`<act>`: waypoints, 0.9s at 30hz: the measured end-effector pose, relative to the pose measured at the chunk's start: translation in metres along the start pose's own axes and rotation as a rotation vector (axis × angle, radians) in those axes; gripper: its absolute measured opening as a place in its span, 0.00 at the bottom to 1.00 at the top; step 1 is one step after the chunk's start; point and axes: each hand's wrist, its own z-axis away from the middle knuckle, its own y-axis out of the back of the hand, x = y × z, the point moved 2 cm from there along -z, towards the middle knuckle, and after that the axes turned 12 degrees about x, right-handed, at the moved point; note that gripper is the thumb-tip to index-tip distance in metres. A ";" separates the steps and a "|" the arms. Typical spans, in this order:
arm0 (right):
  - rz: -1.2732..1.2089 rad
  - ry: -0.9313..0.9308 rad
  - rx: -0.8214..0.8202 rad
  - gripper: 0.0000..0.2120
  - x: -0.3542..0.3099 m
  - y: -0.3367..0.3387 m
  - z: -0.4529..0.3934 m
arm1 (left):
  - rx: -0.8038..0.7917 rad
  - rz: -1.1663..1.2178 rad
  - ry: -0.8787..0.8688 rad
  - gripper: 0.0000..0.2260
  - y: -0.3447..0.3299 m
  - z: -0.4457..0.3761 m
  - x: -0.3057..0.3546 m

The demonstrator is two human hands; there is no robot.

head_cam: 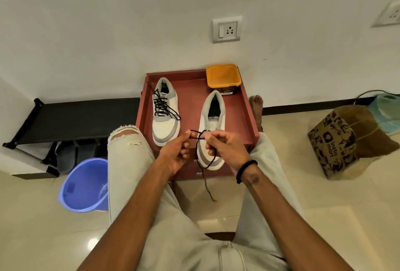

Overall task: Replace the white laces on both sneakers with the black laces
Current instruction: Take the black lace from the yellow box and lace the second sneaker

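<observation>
Two grey-and-white sneakers stand on a red tray-like table (244, 108). The left sneaker (165, 112) is laced with a black lace tied loosely. The right sneaker (211, 125) has an open tongue and no lace through most eyelets. A black lace (198, 151) loops over its toe and hangs down past the table's front edge. My left hand (176, 151) pinches one part of this lace above the toe. My right hand (227, 147) pinches the lace close by, with a black band on its wrist. No white laces are visible.
An orange tub (224, 77) stands at the table's back right corner. A blue bucket (86, 184) sits on the floor at left, beside a black shelf (71, 117). A brown printed bag (346, 141) lies at right. My knees flank the table; the wall is just behind.
</observation>
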 end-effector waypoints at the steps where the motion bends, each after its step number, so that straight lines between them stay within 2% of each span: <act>1: 0.020 0.029 0.029 0.10 -0.011 0.003 -0.002 | 0.064 -0.069 -0.031 0.07 0.000 -0.003 -0.003; 6: 0.154 0.183 0.145 0.06 -0.072 0.024 -0.011 | 0.199 -0.342 -0.295 0.14 -0.001 -0.009 -0.011; 9: 0.222 0.262 0.197 0.07 -0.104 0.037 -0.007 | 0.248 -0.479 -0.365 0.11 0.006 -0.005 -0.010; 11: 0.306 0.306 0.188 0.06 -0.119 0.041 -0.002 | 0.330 -0.616 -0.461 0.21 0.008 0.007 0.001; 12: 0.354 0.323 0.168 0.06 -0.124 0.041 0.001 | 0.342 -0.653 -0.585 0.25 0.007 0.016 0.012; 13: 0.412 0.338 0.142 0.06 -0.127 0.040 0.004 | 0.295 -0.641 -0.735 0.25 0.001 0.030 0.024; 15: 0.531 0.369 0.088 0.06 -0.131 0.035 0.009 | 0.056 -0.556 -0.968 0.20 -0.021 0.064 0.048; 17: 0.601 0.392 0.052 0.07 -0.131 0.028 0.010 | -0.173 -0.521 -1.012 0.14 -0.045 0.086 0.060; 19: 0.620 0.408 0.073 0.07 -0.130 0.027 0.007 | -0.292 -0.456 -0.954 0.09 -0.059 0.087 0.058; 21: 0.619 0.414 0.099 0.06 -0.131 0.032 0.004 | -0.240 -0.453 -0.947 0.07 -0.060 0.077 0.051; 24: 0.653 0.392 0.107 0.05 -0.130 0.051 -0.004 | -0.081 -0.572 -1.021 0.08 -0.044 0.058 0.044; 27: 0.667 0.356 0.093 0.04 -0.128 0.072 -0.015 | 0.255 -0.606 -0.990 0.08 -0.010 0.036 0.035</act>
